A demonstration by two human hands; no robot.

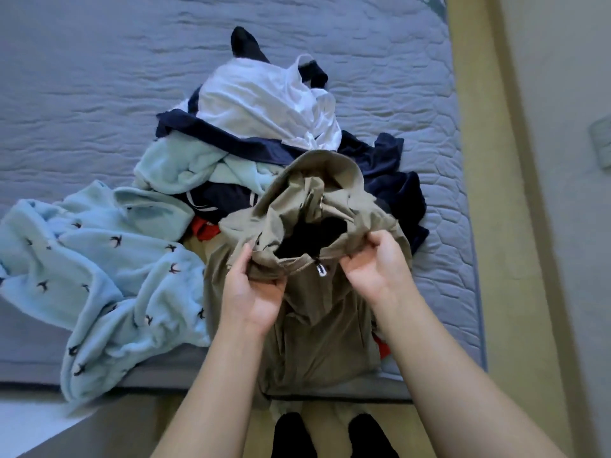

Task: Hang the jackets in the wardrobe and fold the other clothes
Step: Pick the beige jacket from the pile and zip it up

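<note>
- An olive-green jacket [314, 332] lies at the near edge of the bed [82, 77]. Its body hangs down over the edge and its collar is bunched up and open, showing a dark lining.
- The left hand [254, 292] grips the jacket's collar on the left of the zip, palm turned up, fingers curled into the cloth.
- The right hand [373, 269] pinches the collar on the other side of the zip, thumb and fingers closed on a fold.
- Between the 2 hands hangs the zip pull [320, 269], black with a pale tip.
- Left of the jacket and touching it, a light blue fleece [109, 276] with small dark bird shapes sprawls across the bed and droops over the near edge.
- Behind the jacket the rest of the pile is heaped: a mint-coloured top [172, 166], a navy garment [390, 166] running to the jacket's right, and a white shirt [264, 104] on top.
- Beyond the white shirt, farthest from the jacket, a black piece [244, 44] sticks up.
- A bit of red cloth [205, 229] peeks out just left of the jacket's collar; more red shows at the jacket's lower right side.
- Below the jacket's hem, 2 feet in black socks [291, 434] stand on the floor.
</note>
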